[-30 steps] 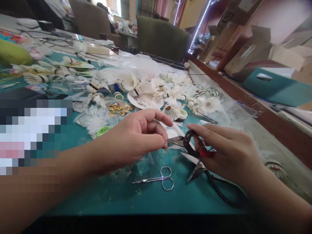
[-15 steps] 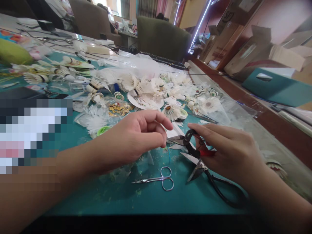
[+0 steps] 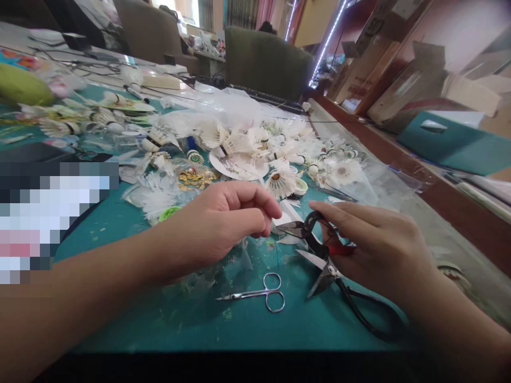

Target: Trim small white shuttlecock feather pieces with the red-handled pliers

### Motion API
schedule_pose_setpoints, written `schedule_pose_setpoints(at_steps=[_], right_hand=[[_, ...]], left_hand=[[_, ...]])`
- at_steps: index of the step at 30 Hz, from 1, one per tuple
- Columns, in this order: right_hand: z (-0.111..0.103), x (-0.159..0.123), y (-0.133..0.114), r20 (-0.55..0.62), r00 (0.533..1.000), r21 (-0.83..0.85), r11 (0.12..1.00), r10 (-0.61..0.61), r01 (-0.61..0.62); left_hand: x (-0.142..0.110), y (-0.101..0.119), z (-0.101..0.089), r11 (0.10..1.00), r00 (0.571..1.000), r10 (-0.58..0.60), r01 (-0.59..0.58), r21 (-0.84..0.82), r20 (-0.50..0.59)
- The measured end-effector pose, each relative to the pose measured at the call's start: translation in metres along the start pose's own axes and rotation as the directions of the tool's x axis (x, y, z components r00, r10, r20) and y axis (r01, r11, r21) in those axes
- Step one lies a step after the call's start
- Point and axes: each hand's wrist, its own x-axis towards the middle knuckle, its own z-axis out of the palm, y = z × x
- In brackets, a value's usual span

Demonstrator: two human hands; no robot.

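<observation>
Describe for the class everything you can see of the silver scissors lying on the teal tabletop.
The silver scissors look like shiny metal, with slim blades, a visible pivot and two rounded finger loops. They lie closed on the teal tabletop, blades pointing picture-left and loops right, near its front edge. Only the tabletop seems to touch them.
</observation>
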Motion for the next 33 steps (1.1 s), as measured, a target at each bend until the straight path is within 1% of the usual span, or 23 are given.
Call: schedule_pose_setpoints(at_steps=[4,7,11,14,18,23,25,29,33], right_hand=[[-0.001,0.001,0.0,-0.003,1.0,-0.006,1.0,-0.004,0.004],[-0.001,0.001,0.001,-0.008,1.0,0.0,1.0,-0.007,0.007],[0.0,0.0,0.001,-0.013,1.0,-0.007,1.0,-0.008,0.008],[0.0,0.0,0.001,-0.023,1.0,-0.014,1.0,-0.006,0.006],[0.0,0.0,0.001,-0.018,1.0,-0.019,1.0,-0.008,0.007],[0.0,-0.001,0.002,-0.009,1.0,-0.012,1.0,0.0,0.0],[0.0,-0.001,0.002,-0.008,1.0,-0.014,1.0,0.0,0.0],[-0.001,-0.003,0.003,-0.009,1.0,-0.005,1.0,0.01,-0.01],[-0.001,-0.003,0.004,-0.013,1.0,0.019,1.0,0.015,-0.015]], left_hand=[[-0.001,-0.004,-0.002,0.999,1.0,-0.013,0.014,0.034,-0.023],[-0.002,-0.005,-0.003,0.996,1.0,-0.01,0.011,0.085,-0.015],[-0.002,0.001,-0.001,0.987,0.999,-0.027,0.021,0.157,0.038],[-0.003,0.006,0.002,0.984,0.996,-0.021,0.006,0.176,0.086],[-0.005,0.009,0.004,0.981,0.997,-0.034,0.02,0.195,0.066],[-0.004,0.008,0.003,0.971,0.995,-0.041,0.018,0.238,0.091],[-0.004,0.008,0.003,0.969,0.996,-0.037,0.016,0.245,0.08],[-0.006,0.009,0.004,0.969,0.999,-0.019,0.006,0.246,0.051],[-0.007,0.01,0.005,0.975,0.998,-0.035,0.021,0.223,0.06]])
